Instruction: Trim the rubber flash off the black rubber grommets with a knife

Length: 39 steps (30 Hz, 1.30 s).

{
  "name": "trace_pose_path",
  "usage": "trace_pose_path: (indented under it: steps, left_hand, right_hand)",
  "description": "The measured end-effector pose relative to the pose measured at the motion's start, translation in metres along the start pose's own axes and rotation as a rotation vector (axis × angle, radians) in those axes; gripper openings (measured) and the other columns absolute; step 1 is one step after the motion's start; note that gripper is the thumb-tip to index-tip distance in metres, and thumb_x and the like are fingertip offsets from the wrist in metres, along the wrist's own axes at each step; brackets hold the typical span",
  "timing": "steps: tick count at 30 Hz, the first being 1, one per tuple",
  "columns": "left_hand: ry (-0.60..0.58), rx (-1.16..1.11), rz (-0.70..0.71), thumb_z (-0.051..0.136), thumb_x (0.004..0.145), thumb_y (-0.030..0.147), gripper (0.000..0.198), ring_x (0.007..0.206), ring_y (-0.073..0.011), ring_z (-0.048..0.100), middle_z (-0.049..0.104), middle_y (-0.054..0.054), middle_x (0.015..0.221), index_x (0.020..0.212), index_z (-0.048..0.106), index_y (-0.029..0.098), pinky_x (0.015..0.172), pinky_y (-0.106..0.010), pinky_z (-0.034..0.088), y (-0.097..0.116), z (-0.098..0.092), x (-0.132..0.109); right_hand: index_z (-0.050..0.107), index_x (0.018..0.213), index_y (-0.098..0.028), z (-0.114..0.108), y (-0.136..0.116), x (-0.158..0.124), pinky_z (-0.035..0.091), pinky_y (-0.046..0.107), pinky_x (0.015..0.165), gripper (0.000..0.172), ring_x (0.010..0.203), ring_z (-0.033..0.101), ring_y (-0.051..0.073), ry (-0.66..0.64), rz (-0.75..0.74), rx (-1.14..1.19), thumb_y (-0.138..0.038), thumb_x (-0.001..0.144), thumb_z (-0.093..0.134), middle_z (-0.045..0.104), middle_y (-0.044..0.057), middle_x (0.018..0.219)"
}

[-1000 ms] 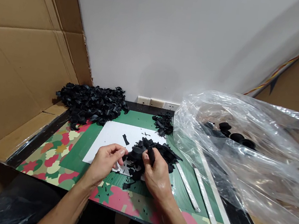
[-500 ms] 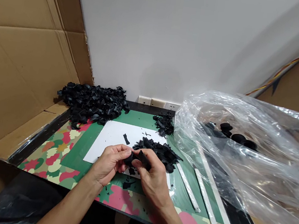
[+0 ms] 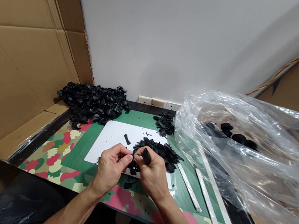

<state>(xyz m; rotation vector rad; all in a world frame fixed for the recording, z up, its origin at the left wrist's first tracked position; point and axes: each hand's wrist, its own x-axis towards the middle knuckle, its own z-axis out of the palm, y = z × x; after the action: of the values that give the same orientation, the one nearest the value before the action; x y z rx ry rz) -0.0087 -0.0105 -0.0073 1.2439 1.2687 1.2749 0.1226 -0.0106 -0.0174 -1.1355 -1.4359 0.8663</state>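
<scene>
Over the front of a white paper sheet (image 3: 115, 135), my left hand (image 3: 113, 167) is closed in a pinch, thumb against forefinger. Whatever lies between those fingertips is mostly hidden. My right hand (image 3: 153, 172) is wrapped round a black rubber-like piece (image 3: 146, 156), its rounded end showing above the curled forefinger. The two sets of fingertips nearly meet. Just behind and right of them lies a heap of torn black ribbed scraps (image 3: 167, 154). A single black strip (image 3: 126, 139) rests on the paper, and small black bits (image 3: 129, 185) lie below the hands.
A large pile of black scraps (image 3: 94, 102) sits back left, a smaller pile (image 3: 164, 123) by the wall. Two white strips (image 3: 189, 187) lie on the green mat (image 3: 76, 153). Right, a clear plastic bag (image 3: 194, 115) holds round black parts (image 3: 238, 138). Cardboard (image 3: 20, 51) stands left.
My left hand has turned over, its back now more toward me, and its fingers have closed further. The black piece has shifted into my right hand, tilted more upright.
</scene>
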Motion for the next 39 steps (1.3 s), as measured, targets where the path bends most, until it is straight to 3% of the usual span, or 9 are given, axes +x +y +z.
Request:
trace_pose_path:
  steps: [6, 9, 11, 13, 16, 21, 27, 31, 39]
  left_hand:
    - [-0.03, 0.043, 0.078, 0.068, 0.071, 0.02, 0.007, 0.046, -0.0111, 0.047, 0.057, 0.001, 0.054, 0.064, 0.069, 0.018, 0.046, -0.024, 0.038, 0.005, -0.002, -0.026]
    - [-0.333, 0.004, 0.023, 0.073, 0.069, 0.018, 0.009, 0.056, -0.0145, 0.055, 0.064, -0.004, 0.06, 0.06, 0.07, 0.017, 0.055, -0.026, 0.044, 0.007, 0.001, -0.04]
    - [-0.246, -0.085, -0.07, 0.075, 0.07, 0.021, 0.006, 0.054, -0.0127, 0.054, 0.062, -0.003, 0.06, 0.067, 0.071, 0.017, 0.053, -0.024, 0.042, 0.005, 0.001, -0.038]
    - [-0.065, -0.278, -0.151, 0.08, 0.065, 0.029, 0.02, 0.051, -0.0104, 0.051, 0.059, -0.001, 0.061, 0.076, 0.07, 0.015, 0.049, -0.023, 0.041, 0.0, -0.002, -0.026]
    - [0.014, -0.505, -0.23, 0.085, 0.06, 0.039, 0.041, 0.049, -0.0096, 0.054, 0.058, 0.001, 0.063, 0.086, 0.067, 0.013, 0.048, -0.021, 0.042, -0.005, -0.011, -0.009]
    - [0.0, -0.633, -0.244, 0.084, 0.063, 0.033, 0.04, 0.052, -0.012, 0.059, 0.061, -0.001, 0.066, 0.09, 0.063, 0.012, 0.048, -0.022, 0.045, -0.009, -0.019, -0.005]
    - [0.01, -0.757, -0.364, 0.072, 0.077, 0.019, 0.027, 0.056, -0.0133, 0.063, 0.068, -0.004, 0.078, 0.101, 0.059, 0.019, 0.048, -0.021, 0.047, -0.01, -0.021, -0.003]
    - [0.022, -0.829, -0.436, 0.063, 0.086, 0.024, 0.014, 0.058, -0.0125, 0.063, 0.069, -0.006, 0.08, 0.098, 0.061, 0.017, 0.049, -0.02, 0.048, -0.01, -0.022, -0.001]
    - [-0.042, -0.891, -0.502, 0.063, 0.085, 0.026, 0.021, 0.057, -0.0118, 0.06, 0.072, -0.013, 0.094, 0.103, 0.063, 0.016, 0.048, -0.021, 0.046, -0.014, -0.024, -0.004]
  right_hand:
    - [0.046, 0.058, -0.022, 0.005, 0.002, 0.014, 0.035, 0.026, 0.053, 0.011, 0.053, 0.042, 0.014, -0.008, 0.06, -0.018, -0.026, 0.068, 0.046, 0.048, -0.002, 0.055]
    - [0.043, 0.057, -0.023, -0.006, 0.003, 0.034, 0.034, 0.027, 0.055, 0.01, 0.055, 0.042, 0.015, 0.182, 0.025, -0.118, -0.027, 0.067, 0.044, 0.048, -0.001, 0.055]
    - [0.043, 0.06, -0.023, -0.012, 0.003, 0.046, 0.034, 0.027, 0.057, 0.011, 0.056, 0.041, 0.015, 0.217, -0.001, -0.175, -0.028, 0.07, 0.044, 0.047, -0.002, 0.056]
    - [0.042, 0.059, -0.023, -0.013, 0.003, 0.052, 0.033, 0.027, 0.056, 0.015, 0.056, 0.041, 0.015, 0.133, -0.008, -0.226, -0.031, 0.071, 0.045, 0.047, -0.002, 0.056]
    - [0.046, 0.057, -0.022, -0.008, 0.007, 0.049, 0.034, 0.028, 0.054, 0.018, 0.054, 0.045, 0.016, -0.037, 0.055, -0.291, -0.033, 0.072, 0.047, 0.05, -0.001, 0.054]
    - [0.066, 0.071, -0.019, -0.001, 0.02, 0.035, 0.044, 0.031, 0.061, 0.017, 0.064, 0.06, 0.022, -0.137, 0.111, -0.244, -0.029, 0.074, 0.052, 0.067, 0.004, 0.065]
    - [0.07, 0.096, -0.019, -0.012, 0.012, 0.028, 0.047, 0.041, 0.084, 0.029, 0.094, 0.064, 0.027, 0.006, 0.034, -0.131, -0.032, 0.074, 0.057, 0.072, 0.01, 0.1]
    - [0.071, 0.088, -0.018, -0.017, 0.006, 0.019, 0.049, 0.039, 0.077, 0.024, 0.081, 0.062, 0.025, 0.097, 0.052, -0.103, -0.035, 0.075, 0.058, 0.07, 0.009, 0.088]
    - [0.071, 0.082, -0.018, -0.022, 0.0, 0.0, 0.042, 0.029, 0.053, 0.037, 0.06, 0.052, 0.018, 0.086, 0.184, 0.083, -0.052, 0.076, 0.061, 0.062, 0.005, 0.069]
